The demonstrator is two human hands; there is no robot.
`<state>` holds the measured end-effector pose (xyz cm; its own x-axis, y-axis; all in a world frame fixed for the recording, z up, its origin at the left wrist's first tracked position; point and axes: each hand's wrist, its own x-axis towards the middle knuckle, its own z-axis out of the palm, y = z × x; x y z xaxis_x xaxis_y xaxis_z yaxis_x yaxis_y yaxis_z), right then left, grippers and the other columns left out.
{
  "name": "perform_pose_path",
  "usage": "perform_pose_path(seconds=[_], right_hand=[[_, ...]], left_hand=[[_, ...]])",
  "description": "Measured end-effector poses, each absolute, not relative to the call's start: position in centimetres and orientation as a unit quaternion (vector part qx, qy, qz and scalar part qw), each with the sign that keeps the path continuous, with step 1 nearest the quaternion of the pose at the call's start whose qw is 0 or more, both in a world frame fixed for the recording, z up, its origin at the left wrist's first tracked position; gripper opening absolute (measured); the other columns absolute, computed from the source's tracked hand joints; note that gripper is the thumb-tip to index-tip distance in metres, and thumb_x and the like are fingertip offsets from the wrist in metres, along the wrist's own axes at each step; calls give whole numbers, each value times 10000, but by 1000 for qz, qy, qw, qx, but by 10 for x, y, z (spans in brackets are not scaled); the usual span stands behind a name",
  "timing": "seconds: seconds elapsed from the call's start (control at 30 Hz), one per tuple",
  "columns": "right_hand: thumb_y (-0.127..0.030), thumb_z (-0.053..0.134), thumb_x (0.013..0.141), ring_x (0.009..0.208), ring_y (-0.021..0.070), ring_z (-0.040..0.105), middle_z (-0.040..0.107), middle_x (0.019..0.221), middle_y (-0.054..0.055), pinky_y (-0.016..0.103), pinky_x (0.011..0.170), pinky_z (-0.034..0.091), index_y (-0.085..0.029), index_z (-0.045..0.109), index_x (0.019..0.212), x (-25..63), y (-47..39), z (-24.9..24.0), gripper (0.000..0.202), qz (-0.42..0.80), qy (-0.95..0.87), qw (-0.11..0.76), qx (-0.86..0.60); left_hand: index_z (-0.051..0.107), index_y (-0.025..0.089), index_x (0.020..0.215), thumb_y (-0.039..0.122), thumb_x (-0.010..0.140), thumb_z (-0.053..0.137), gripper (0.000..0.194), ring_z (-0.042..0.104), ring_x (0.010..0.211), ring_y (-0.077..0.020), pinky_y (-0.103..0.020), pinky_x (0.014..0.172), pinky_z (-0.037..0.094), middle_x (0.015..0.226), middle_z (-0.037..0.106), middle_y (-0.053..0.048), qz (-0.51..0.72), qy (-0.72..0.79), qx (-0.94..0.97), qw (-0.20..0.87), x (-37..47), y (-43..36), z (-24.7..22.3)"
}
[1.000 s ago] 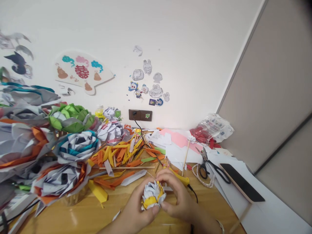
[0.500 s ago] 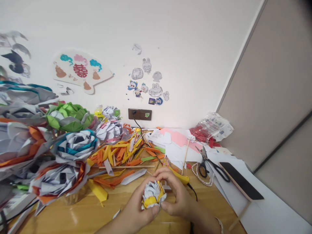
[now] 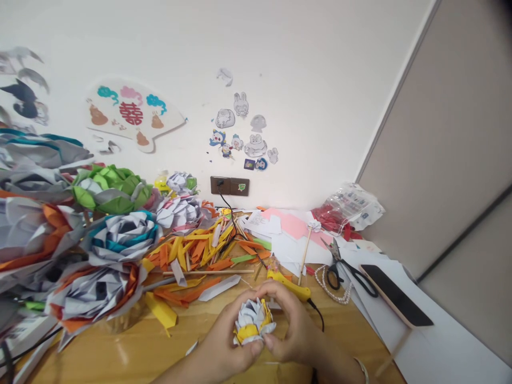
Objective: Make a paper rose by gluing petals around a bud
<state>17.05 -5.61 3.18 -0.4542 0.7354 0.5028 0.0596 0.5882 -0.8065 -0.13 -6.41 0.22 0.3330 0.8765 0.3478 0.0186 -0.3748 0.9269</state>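
A small paper flower (image 3: 252,319) with white and yellow petals is cupped between both hands, low in the middle of the head view. My left hand (image 3: 229,337) curls round its left side, the thumb against the lower petals. From the right, my right hand (image 3: 288,326) closes on it, fingertips at the far edge and thumb at the near petals. The flower's underside is hidden by the hands. Just behind my right hand lies a yellow hot glue gun (image 3: 291,284), its black cord trailing right.
Large finished paper flowers (image 3: 124,237) crowd the left side. Orange and yellow paper strips (image 3: 196,248) are heaped behind the hands. To the right are scissors (image 3: 339,269), a bead string (image 3: 334,292), a phone (image 3: 394,296) and white paper sheets (image 3: 448,341). A wall socket (image 3: 230,185) holds a plug.
Both hands still hold the flower, with only a slight shift of the fingers and flower. More of the glue gun shows behind my right hand.
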Motion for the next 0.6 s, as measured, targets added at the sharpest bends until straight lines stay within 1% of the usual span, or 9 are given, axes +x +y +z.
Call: perform_pose_path(seconds=[0.27,0.37,0.43,0.53,0.6], right_hand=[[-113,539,550,955,203,527,532,1026,36,314,839,428,-231,490,1054,170,-59,35,520,365,-767,458,-263],[-95,537,536,959,203,525,532,1032,37,315,840,429,-230,492,1050,170,-59,35,533,364,-765,459,-267],[-103,550,551,961,202,525,536,1033,39,321,846,428,-228,498,1057,171,-58,34,524,371,-763,455,-269],[-176,618,628,996,205,528,549,1064,50,338,873,423,-227,510,1090,174,-56,33,477,412,-755,440,-258],[-300,679,676,1029,213,529,551,1110,65,349,890,423,-230,522,1106,176,-54,32,463,461,-740,428,-237]], left_hand=[[531,172,1166,477,650,673,616,557,1064,-325,-449,931,418,1178,586,-152,483,345,685,421,-2,-63,-4],[535,175,1159,476,648,670,609,545,1086,-330,-448,937,415,1197,582,-150,484,342,689,416,-3,-63,-3],[536,173,1161,490,654,662,611,536,1103,-331,-444,937,417,1216,575,-151,482,343,686,425,-3,-63,-3],[535,176,1166,527,645,658,640,535,1108,-328,-431,925,430,1213,582,-145,478,338,676,448,-4,-64,1],[531,178,1172,539,646,653,649,536,1104,-325,-429,926,429,1206,585,-142,478,327,677,454,-4,-64,4]])
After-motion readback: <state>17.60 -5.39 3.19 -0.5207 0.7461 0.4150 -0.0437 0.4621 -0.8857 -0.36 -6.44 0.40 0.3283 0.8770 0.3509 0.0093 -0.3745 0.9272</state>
